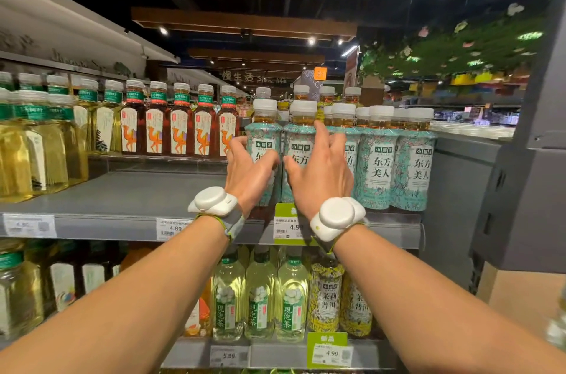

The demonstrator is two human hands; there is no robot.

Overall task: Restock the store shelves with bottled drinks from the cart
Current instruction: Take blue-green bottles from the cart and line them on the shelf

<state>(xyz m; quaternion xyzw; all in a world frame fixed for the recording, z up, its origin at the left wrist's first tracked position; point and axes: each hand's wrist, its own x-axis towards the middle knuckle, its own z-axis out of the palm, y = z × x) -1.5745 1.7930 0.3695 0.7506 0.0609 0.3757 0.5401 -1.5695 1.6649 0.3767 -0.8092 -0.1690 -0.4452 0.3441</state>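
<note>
On the upper shelf (128, 205) stands a row of teal-labelled tea bottles with white caps. My left hand (248, 173) is wrapped around the leftmost teal bottle (265, 131), thumb on its front and fingers round its left side. My right hand (321, 173) grips the second teal bottle (301, 136), thumb on its left and fingers spread along its right side. Both bottles stand upright at the shelf's front. More teal bottles (395, 165) stand to the right. Both wrists carry white round devices. The cart is out of view.
Red-brown tea bottles with camel labels (180, 131) fill the shelf's back left, and pale yellow bottles (33, 144) stand at the far left. Bare shelf lies in front of the camel bottles. The lower shelf (275, 355) holds green and yellow tea bottles. A grey upright (526, 190) stands to the right.
</note>
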